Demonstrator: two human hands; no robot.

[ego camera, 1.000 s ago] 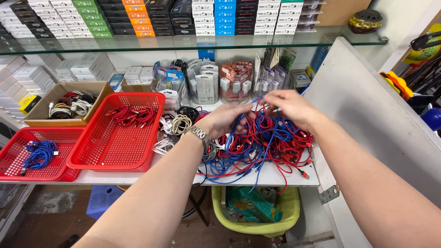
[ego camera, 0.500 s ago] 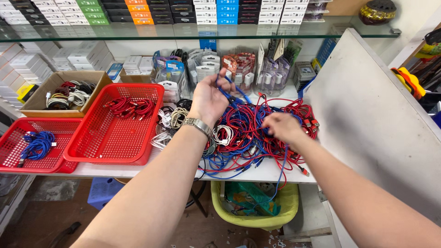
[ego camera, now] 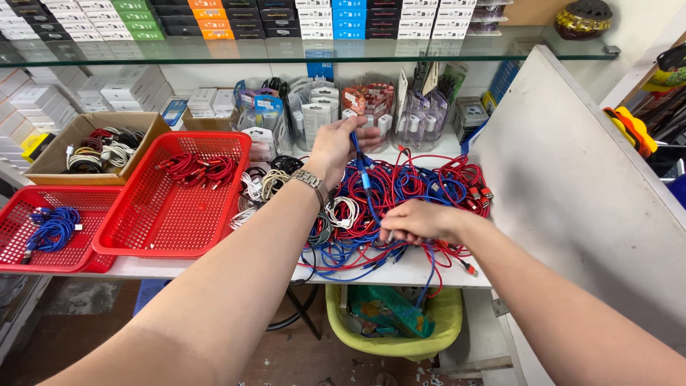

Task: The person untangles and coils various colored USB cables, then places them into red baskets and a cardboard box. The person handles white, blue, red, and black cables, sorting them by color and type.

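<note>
Two hands in our cable pile [ego camera: 421, 189]: left hand [ego camera: 336, 143] pinches a blue cable [ego camera: 366, 182] lifted taut, right hand [ego camera: 421, 221] fisted on its lower end. Red cables tangle around it; red basket [ego camera: 171, 221] sits left.

Tangled red and blue cables [ego camera: 400, 196] cover the counter [ego camera: 214, 268] centre; red basket [ego camera: 171, 196] crowds the left; grey board [ego camera: 572, 186] walls the right; glass shelf [ego camera: 300, 50] caps overhead.

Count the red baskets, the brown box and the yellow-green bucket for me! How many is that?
Red baskets: 2
Brown cardboard box: 1
Yellow-green bucket: 1
Total: 4
</note>
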